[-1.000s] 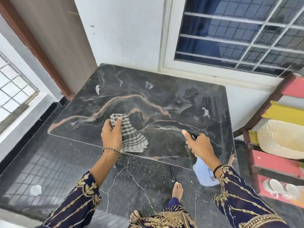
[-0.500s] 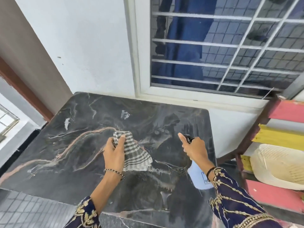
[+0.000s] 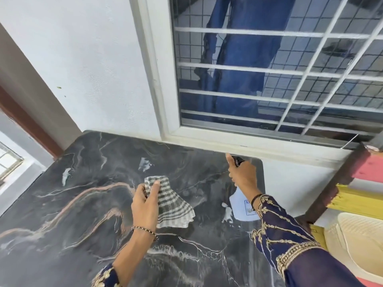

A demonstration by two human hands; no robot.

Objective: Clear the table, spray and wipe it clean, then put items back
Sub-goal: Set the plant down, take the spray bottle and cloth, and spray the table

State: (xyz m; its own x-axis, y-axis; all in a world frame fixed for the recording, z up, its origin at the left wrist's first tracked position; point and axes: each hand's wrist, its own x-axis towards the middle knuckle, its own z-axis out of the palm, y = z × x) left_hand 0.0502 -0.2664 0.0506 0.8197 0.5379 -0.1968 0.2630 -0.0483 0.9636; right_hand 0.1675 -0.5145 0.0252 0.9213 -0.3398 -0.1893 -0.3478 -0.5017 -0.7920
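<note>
A dark marble-patterned table (image 3: 72, 214) fills the lower half of the view, pushed against a white wall. My left hand (image 3: 145, 206) holds a grey-and-white checked cloth (image 3: 173, 206) just above the table's middle. Over the table's far right part, my right hand (image 3: 243, 175) grips a pale blue spray bottle (image 3: 242, 208) with a black nozzle, index finger stretched forward along the top. The bottle's body hangs below the wrist. Nothing else stands on the tabletop.
A barred window (image 3: 269, 79) sits in the wall behind the table. To the right stands a pink and yellow painted shelf (image 3: 356, 201) holding a cream woven hat (image 3: 356, 241). A brown door frame (image 3: 27, 121) runs along the left wall.
My view has moved closer to the table and tilted up toward the window. Both hands have reached farther over the tabletop, the right hand with the bottle moving toward the far right corner.
</note>
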